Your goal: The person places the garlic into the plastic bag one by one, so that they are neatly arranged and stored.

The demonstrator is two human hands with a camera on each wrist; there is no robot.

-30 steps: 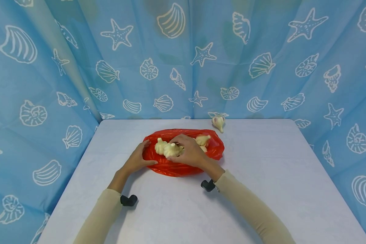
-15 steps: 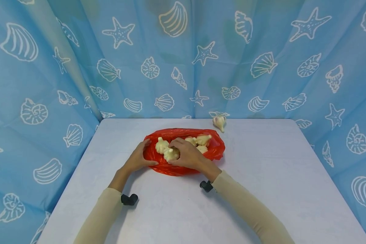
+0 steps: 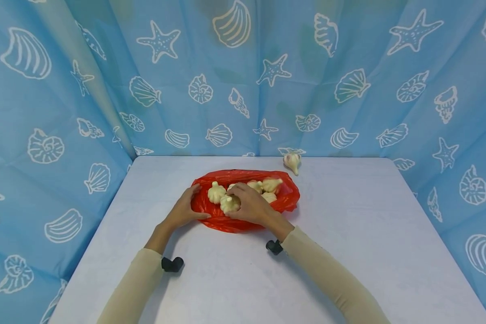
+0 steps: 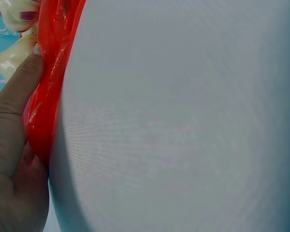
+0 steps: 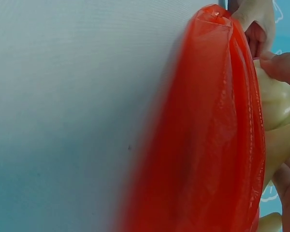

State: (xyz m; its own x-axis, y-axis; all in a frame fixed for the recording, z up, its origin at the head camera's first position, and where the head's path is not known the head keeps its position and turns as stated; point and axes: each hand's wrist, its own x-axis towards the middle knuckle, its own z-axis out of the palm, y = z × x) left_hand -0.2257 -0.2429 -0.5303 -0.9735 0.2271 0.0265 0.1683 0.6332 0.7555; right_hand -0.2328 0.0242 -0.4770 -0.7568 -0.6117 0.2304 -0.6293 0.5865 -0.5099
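Observation:
In the head view a red plastic bag (image 3: 210,220) lies wide-mouthed on the table with several pale garlic bulbs inside. My left hand (image 3: 184,208) holds its left end, thumb at the near rim and fingers at the far side. The left wrist view has the thumb (image 4: 26,79) lying against the red plastic. My right hand (image 3: 252,204) reaches into the bag and grips a garlic bulb (image 3: 229,204) between thumb and fingers. Just left of it sits another garlic bulb (image 3: 216,193). More bulbs, including one garlic bulb (image 3: 272,184), lie right of the hand, partly hidden.
A single garlic bulb with purplish streaks (image 3: 293,162) lies outside the bag at the table's back edge. The white table (image 3: 348,225) is bordered behind and at the sides by a blue curtain (image 3: 166,112) with shell prints.
My right hand has shifted slightly nearer with the garlic bulb, and the bulbs behind it show more. The left hand stays on the bag's end.

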